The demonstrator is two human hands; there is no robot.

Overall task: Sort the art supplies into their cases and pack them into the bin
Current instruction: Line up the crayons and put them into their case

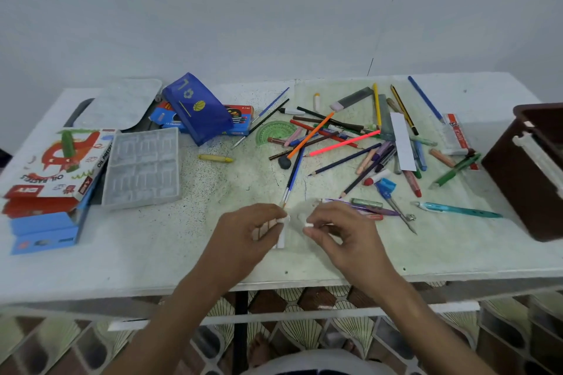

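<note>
The left hand pinches a white stick standing nearly upright, its length running twelve to six. The right hand, at its three o'clock, pinches a small white piece apart from it; the grey tray lies at ten o'clock on the surface.

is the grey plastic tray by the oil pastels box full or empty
Empty. The grey plastic tray lies flat beside the oil pastels box, and its molded slots show only bare grey plastic, no crayons in them.

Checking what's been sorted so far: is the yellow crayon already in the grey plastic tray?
No, the yellow crayon lies on the table, right of the grey plastic tray.
</note>
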